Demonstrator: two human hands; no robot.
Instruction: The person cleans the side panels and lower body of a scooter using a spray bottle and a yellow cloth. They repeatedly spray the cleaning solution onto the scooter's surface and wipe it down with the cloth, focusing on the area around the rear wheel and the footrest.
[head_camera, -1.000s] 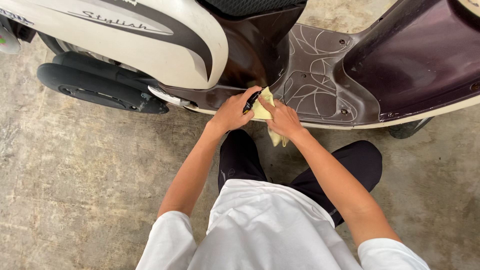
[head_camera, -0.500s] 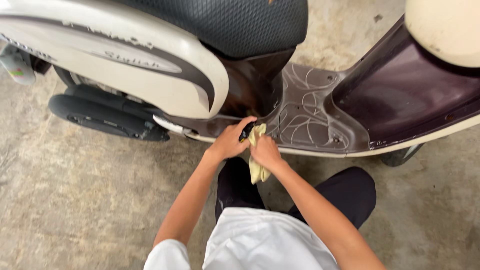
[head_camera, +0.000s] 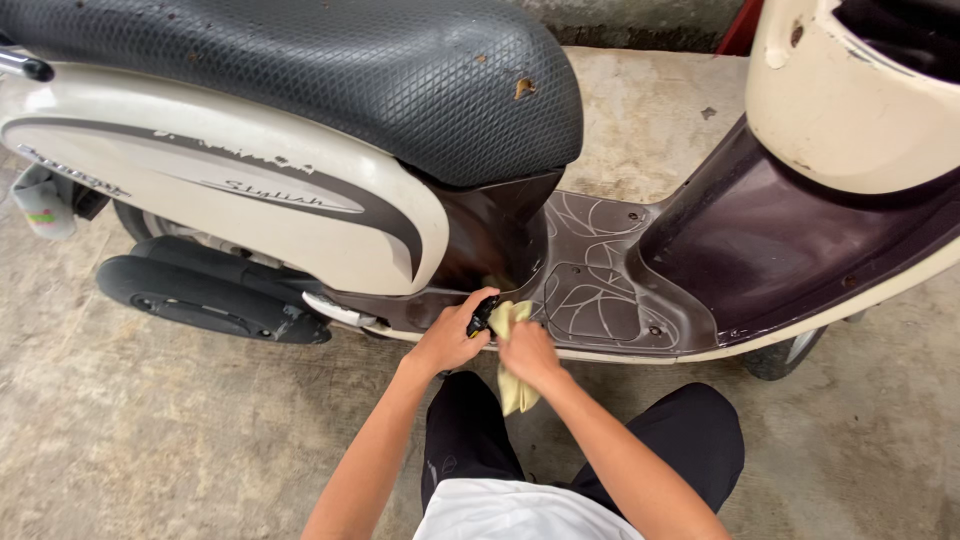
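While you crouch at the scooter's side, your right hand (head_camera: 528, 352) is closed over a yellow cloth (head_camera: 512, 385), pressing its upper part to the edge of the brown footboard (head_camera: 600, 290) while the loose end hangs down over your dark trousers (head_camera: 470, 440). Your left hand (head_camera: 452, 338) is curled around a small black part (head_camera: 482, 318) at that same edge, possibly a folding footrest, though your fingers hide most of it. Hold that part firm, keep the cloth flat under your palm, and work along the rim and into the grooves of the leaf pattern. Beyond your hands, a grey curved stripe with silver script runs along the cream side panel (head_camera: 240, 190); a small pale tag with coloured marks (head_camera: 45, 210) hangs by the rear. Farther back sits the black quilted seat (head_camera: 300, 70).
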